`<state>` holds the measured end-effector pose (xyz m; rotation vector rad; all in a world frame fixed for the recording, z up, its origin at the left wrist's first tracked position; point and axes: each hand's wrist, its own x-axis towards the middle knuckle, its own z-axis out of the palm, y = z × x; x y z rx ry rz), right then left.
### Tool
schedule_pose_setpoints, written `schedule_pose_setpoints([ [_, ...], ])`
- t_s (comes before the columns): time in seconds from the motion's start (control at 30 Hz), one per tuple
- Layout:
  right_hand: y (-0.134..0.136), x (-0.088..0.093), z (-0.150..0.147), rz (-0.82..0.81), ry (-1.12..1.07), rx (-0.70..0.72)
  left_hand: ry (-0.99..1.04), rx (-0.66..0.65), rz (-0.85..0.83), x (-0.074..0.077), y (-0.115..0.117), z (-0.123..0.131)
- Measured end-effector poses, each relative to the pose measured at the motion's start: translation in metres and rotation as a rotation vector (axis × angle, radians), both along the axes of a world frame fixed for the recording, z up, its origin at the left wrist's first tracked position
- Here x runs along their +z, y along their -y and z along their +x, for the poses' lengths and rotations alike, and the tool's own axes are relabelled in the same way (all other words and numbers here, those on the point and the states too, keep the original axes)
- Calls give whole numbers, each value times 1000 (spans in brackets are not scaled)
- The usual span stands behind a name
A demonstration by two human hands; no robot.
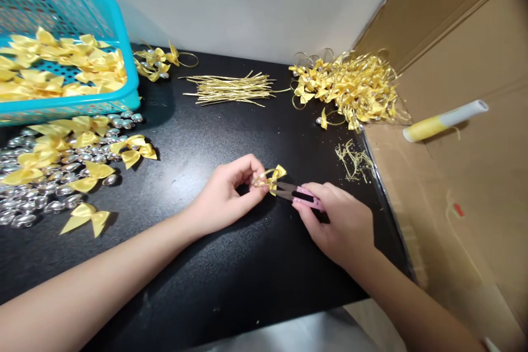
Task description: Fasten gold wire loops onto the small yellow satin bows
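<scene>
Between the thumb and forefinger of my left hand [233, 192] is a small yellow ribbon bow [277, 174] with a thin gold cord loop. My right hand [340, 217] is closed around pink-handled thread snips [307, 197]. The blades of the snips point left and reach the bow's lower edge. Whether they touch the ribbon or the cord I cannot tell. Both hands are over the middle of the black table [231, 275].
A turquoise basket [131, 66] of yellow bows stands at the back left, with silver beads [41, 198] before it. Gold cords [235, 89] lie at the back. Finished-looking looped bows [350, 88] are heaped at the right, near cord scraps [353, 160] and a cardboard wall [462, 38].
</scene>
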<state>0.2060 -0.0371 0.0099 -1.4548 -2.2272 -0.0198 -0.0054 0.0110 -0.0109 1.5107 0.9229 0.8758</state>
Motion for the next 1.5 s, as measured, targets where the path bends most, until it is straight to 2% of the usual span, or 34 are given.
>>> schedule_pose_setpoints([
  [0.27, -5, -4, 3, 142, 17, 25, 95, -7, -140, 1, -2, 3],
  [0.67, -4, -5, 2, 152, 29, -5, 128, -19, -216, 4, -2, 3],
  [1.13, -5, -8, 2, 139, 77, -17, 103, -26, -191, 2, -3, 3],
  [1.5, -5, -10, 1, 75, 64, -18, 40, -26, -75, -1, -1, 2],
])
